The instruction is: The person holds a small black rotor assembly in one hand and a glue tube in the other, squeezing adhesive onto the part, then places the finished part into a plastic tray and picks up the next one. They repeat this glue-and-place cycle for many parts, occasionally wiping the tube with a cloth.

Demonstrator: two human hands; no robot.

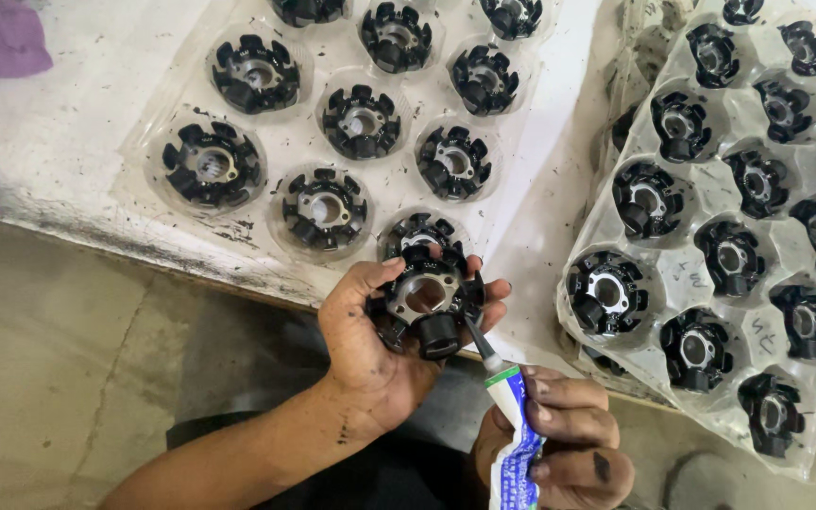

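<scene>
A: Looks like a small workshop, a parts-assembly bench.

B: Agreed. Just beyond the left hand (370, 331) there's a clear plastic tray (172, 113) with one black toothed metal ring (325, 210) seated in each pocket, all alike.

A: And up past the right hand (569, 444), a second tray (710, 203) of the same rings sits tilted over another one.

B: The white bench top (59, 151) under them is scuffed and flecked with black grime; bare concrete floor (49, 378) shows left of the left forearm.

A: Both hands carry dark smudges. That's batch work on one part.
</scene>
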